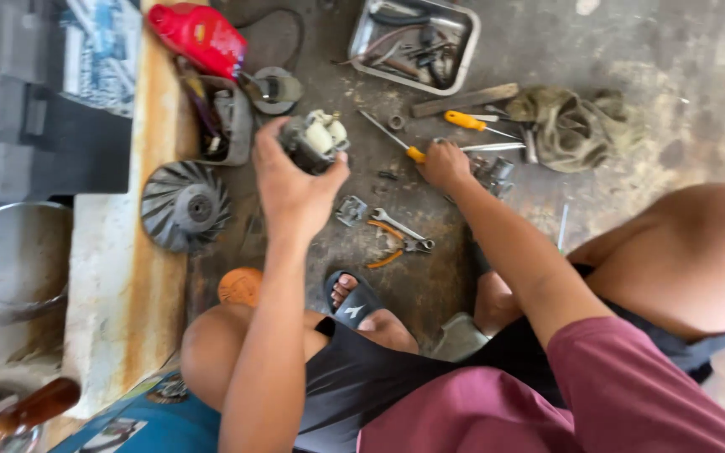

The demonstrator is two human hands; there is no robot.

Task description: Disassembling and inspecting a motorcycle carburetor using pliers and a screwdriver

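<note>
The person sits low on a dirty floor [673, 59]. The left hand [291, 180] holds up a small grey and white motor part [316, 141]. At three o'clock from it, the right hand [445, 164] is down on the floor, closed on a yellow screwdriver [396, 138]. Pliers [396, 243] and a wrench [396, 225] lie at six o'clock from the screwdriver. A metal tray [463, 42] full of tools sits at twelve o'clock. A rag [572, 126] lies at three o'clock. A grey fan wheel [185, 205] sits at nine o'clock, and a red bottle [197, 35] lies at eleven o'clock.
</note>
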